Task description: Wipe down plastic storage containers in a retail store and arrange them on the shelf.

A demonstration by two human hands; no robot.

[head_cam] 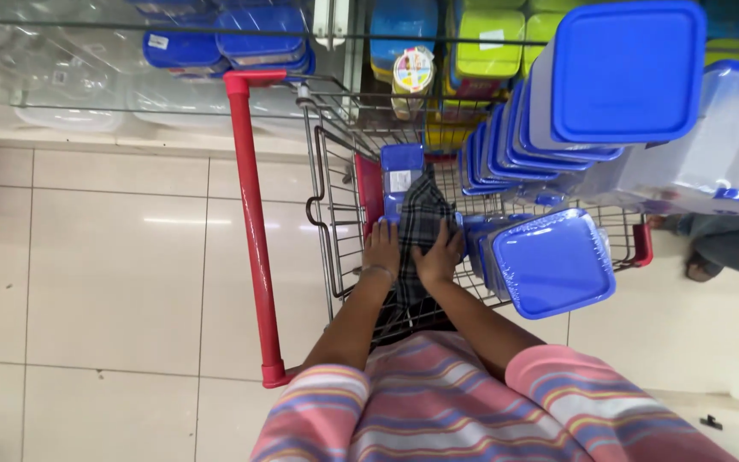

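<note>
Two hands (410, 254) press soft checked cloth (421, 218)

Both hands (410, 252) on checked cloth (421, 224) inside wire shopping cart (335, 214).

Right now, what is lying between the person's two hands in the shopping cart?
In the head view, a dark checked cloth lies between the left hand and the right hand, both resting on it inside the wire cart.
</note>
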